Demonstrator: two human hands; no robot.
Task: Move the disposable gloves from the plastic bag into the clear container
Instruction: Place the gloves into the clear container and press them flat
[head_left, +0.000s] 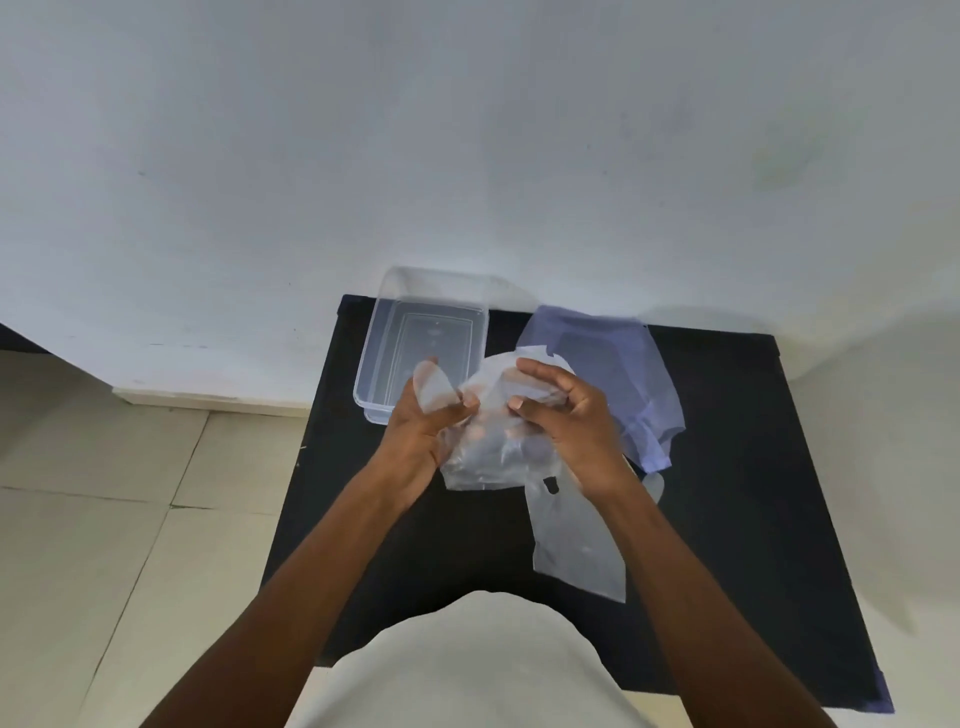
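A bundle of thin, clear disposable gloves (488, 447) is held over the black table (727, 467) between both hands. My left hand (423, 439) grips its left side, with a glove flap sticking up above the thumb. My right hand (566, 415) is closed on the bundle's top right. The clear container (363, 384) stands open and empty just beyond my left hand, at the table's far left. A bluish plastic bag (618, 364) lies flat behind my right hand. Another clear plastic sheet (576, 540) lies under my right forearm.
The table stands against a white wall (467, 156). Tiled floor (104, 519) lies to the left of the table. My light-coloured shirt (467, 665) fills the bottom centre.
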